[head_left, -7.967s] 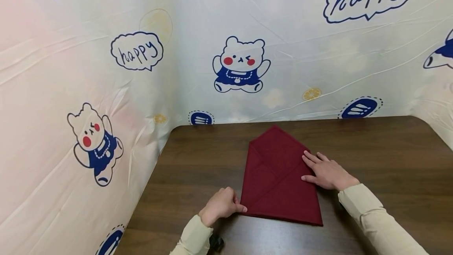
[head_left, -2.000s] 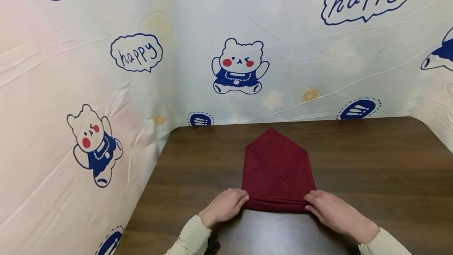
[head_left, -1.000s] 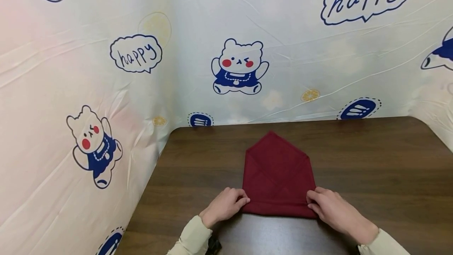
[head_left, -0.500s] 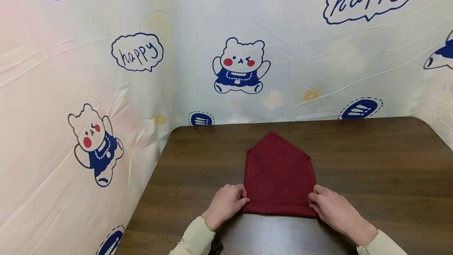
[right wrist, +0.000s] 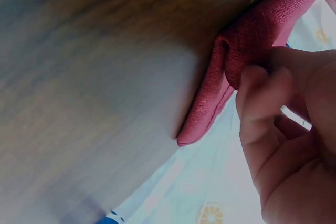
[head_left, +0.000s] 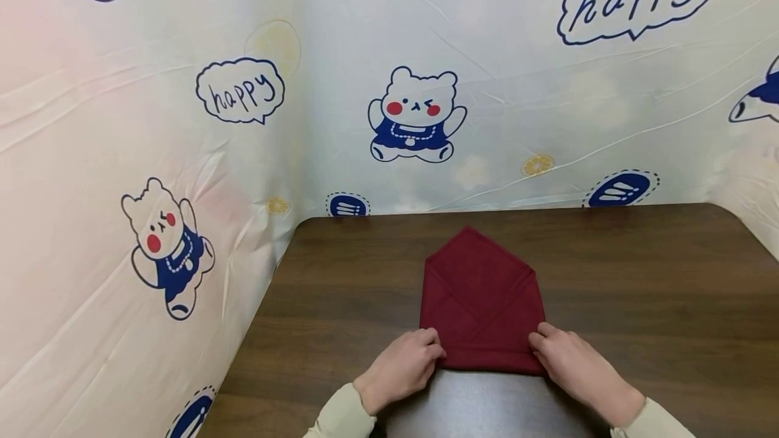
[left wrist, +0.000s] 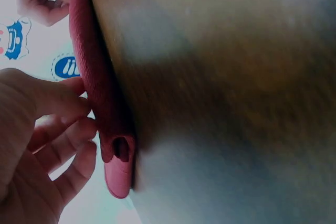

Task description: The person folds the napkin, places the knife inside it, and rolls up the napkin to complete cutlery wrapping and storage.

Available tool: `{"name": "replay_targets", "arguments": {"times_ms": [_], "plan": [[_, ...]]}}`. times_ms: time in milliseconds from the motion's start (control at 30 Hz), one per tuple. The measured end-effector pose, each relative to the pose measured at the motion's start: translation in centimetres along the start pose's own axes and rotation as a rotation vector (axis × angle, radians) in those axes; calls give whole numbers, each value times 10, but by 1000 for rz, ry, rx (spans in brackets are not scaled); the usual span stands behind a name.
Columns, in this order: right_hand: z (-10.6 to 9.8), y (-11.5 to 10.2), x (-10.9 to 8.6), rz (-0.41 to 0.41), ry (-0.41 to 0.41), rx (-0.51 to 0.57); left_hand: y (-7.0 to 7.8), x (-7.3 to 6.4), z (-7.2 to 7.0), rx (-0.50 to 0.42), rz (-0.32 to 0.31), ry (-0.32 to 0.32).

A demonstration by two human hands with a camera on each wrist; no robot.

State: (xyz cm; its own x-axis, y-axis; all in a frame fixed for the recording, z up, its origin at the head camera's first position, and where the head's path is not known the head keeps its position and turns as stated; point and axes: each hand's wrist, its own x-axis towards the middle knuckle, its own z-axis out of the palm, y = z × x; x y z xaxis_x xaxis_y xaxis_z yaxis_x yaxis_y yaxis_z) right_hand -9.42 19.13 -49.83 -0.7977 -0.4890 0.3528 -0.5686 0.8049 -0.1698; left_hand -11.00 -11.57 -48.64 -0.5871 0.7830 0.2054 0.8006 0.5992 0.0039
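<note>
Through the cameras I see the cloth (head_left: 477,289) on the desk (head_left: 639,289), between my hands, its point to the far side and a roll (head_left: 493,359) along the near edge. My left hand (head_left: 409,365) has just shifted a little to the right; its bent fingers touch the roll near the left end, but I cannot tell if they pinch it. My right hand (head_left: 578,363) stays narrow, pinching the right end. I judge this as adjusting the roll; the far part is flat, so rolling seems only partly done.
</note>
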Motion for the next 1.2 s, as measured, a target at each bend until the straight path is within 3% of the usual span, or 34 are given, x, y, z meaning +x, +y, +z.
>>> {"name": "replay_targets", "arguments": {"times_ms": [167,367,533,667,833,1033,1200], "plan": [[-2,-3,0,-16,19,-53,3,-2,-2,63,34,9],[2,-7,-2,-140,80,-197,7,-1,-1,122,25,37],[3,-16,-2,-194,76,-154,9,1,4,200,-6,64],[4,-21,-3,-189,95,-113,9,1,6,251,-24,59],[4,-23,-3,-161,108,-98,8,3,5,215,-71,45],[3,-19,1,-132,82,-58,7,3,5,140,-173,21],[5,-18,1,-134,92,-57,4,1,4,81,-227,34]]}}
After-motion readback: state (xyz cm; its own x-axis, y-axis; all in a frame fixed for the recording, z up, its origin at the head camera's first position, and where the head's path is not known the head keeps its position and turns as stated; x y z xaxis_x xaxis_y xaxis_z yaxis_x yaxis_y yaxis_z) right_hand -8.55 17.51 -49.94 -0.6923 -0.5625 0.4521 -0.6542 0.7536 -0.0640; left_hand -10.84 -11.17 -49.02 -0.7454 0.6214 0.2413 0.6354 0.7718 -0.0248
